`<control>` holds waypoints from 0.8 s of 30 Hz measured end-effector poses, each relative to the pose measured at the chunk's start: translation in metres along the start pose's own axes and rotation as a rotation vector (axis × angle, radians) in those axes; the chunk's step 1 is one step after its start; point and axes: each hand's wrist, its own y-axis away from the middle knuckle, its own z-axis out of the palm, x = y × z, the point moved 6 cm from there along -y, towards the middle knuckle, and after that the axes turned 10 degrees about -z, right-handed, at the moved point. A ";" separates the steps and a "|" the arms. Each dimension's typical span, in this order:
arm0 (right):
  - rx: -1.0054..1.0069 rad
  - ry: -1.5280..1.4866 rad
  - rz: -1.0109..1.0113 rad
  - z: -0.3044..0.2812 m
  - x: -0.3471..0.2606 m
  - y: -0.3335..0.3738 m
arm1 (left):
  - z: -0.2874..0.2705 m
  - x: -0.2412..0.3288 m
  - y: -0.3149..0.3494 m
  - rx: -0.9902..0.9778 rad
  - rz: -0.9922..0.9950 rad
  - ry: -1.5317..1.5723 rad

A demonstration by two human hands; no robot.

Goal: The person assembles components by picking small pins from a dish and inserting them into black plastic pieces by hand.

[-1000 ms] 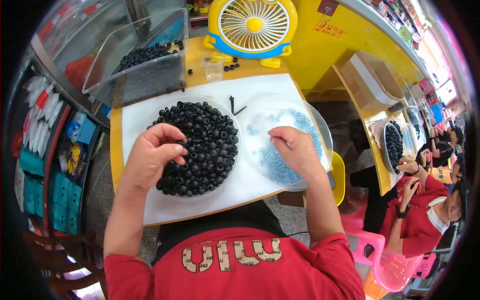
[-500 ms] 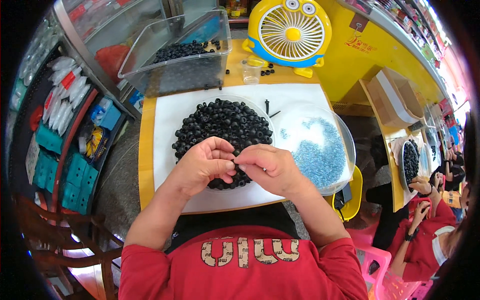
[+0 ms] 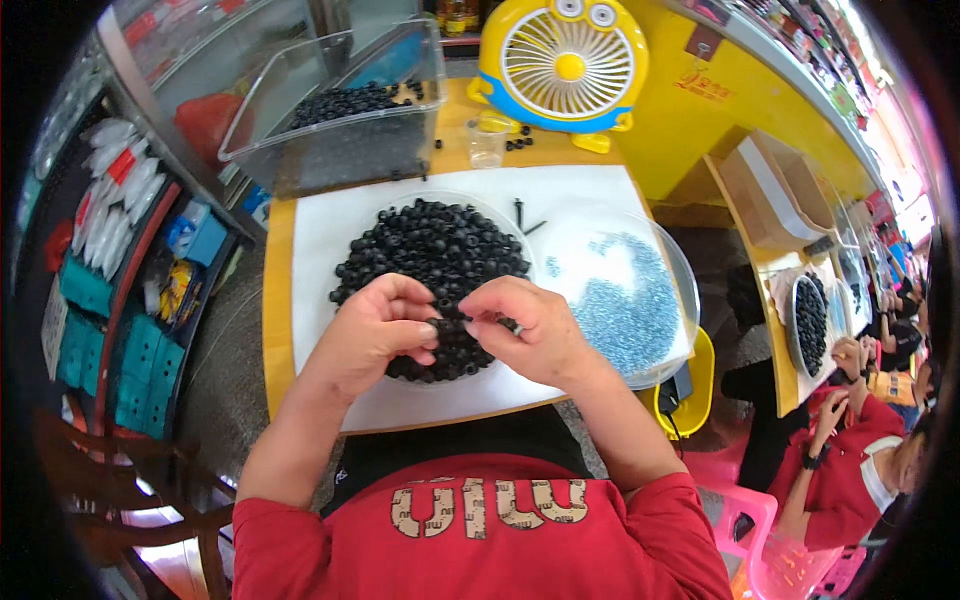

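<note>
A round clear tray (image 3: 505, 205) holds a heap of small black ring-like parts (image 3: 435, 245). Above its near side, my left hand (image 3: 370, 335) has thumb and fingertips drawn together; a small black part seems to be at their tips, hard to separate from the heap behind. My right hand (image 3: 530, 330) faces it, fingers curled round a small black part that shows dark between them. A narrow gap parts the two hands. To the right, a second round clear tray (image 3: 683, 265) carries many tiny clear-blue pieces (image 3: 625, 315).
Two thin black pieces (image 3: 520, 212) lie between the trays on a white sheet (image 3: 320, 230). Behind stand a clear bin (image 3: 350, 150) of black parts, a clear cup (image 3: 486, 148) and a yellow fan (image 3: 565, 70). At right, a co-worker (image 3: 850, 470) sits at another table.
My hands have moved slightly apart, and the right fingers now curl more around a black part. The whole view has shifted a little, so the table sits further left.
</note>
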 end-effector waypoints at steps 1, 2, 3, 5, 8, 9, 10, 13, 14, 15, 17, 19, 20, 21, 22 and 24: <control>-0.046 -0.047 0.046 0.003 -0.005 -0.003 | 0.002 0.000 -0.001 -0.029 0.009 0.008; -0.090 -0.084 0.097 0.005 -0.006 -0.004 | 0.005 0.000 -0.004 -0.068 0.016 0.016; -0.054 -0.042 -0.052 0.008 -0.006 -0.002 | 0.007 0.000 -0.006 -0.087 0.014 0.016; -0.070 -0.026 -0.080 0.011 -0.005 -0.002 | 0.006 -0.002 -0.005 -0.076 -0.003 0.006; -0.067 0.036 -0.098 0.010 -0.006 -0.004 | 0.005 -0.004 -0.003 -0.060 -0.025 0.000; -0.049 0.069 -0.095 0.009 -0.006 -0.005 | -0.001 -0.001 -0.001 0.010 0.046 -0.037; -0.031 0.103 -0.092 0.007 -0.006 -0.005 | -0.007 0.003 0.001 0.078 0.118 -0.074; 0.022 0.136 -0.001 0.004 0.002 -0.010 | -0.022 0.013 0.005 0.176 0.187 -0.061; 0.057 0.125 0.013 0.003 0.002 -0.013 | -0.022 0.016 0.008 0.182 0.185 -0.027; 0.058 0.135 0.018 -0.005 0.006 -0.012 | -0.020 0.017 0.008 0.172 0.182 -0.025; 0.125 0.237 0.131 -0.038 0.022 -0.003 | -0.017 0.015 0.009 0.140 0.175 -0.025; 0.004 0.449 0.289 -0.065 0.041 0.010 | -0.016 0.012 0.014 0.114 0.187 -0.008; 0.003 0.453 0.294 -0.072 0.049 0.017 | -0.013 0.011 0.013 0.070 0.187 0.000; -0.090 0.518 0.372 -0.075 0.061 0.025 | -0.012 0.009 0.013 0.068 0.185 0.002; -0.185 0.582 0.448 -0.074 0.071 0.032 | -0.010 0.006 0.012 0.040 0.175 0.006; -0.192 0.609 0.418 -0.070 0.083 0.038 | -0.005 0.005 0.010 0.008 0.168 0.010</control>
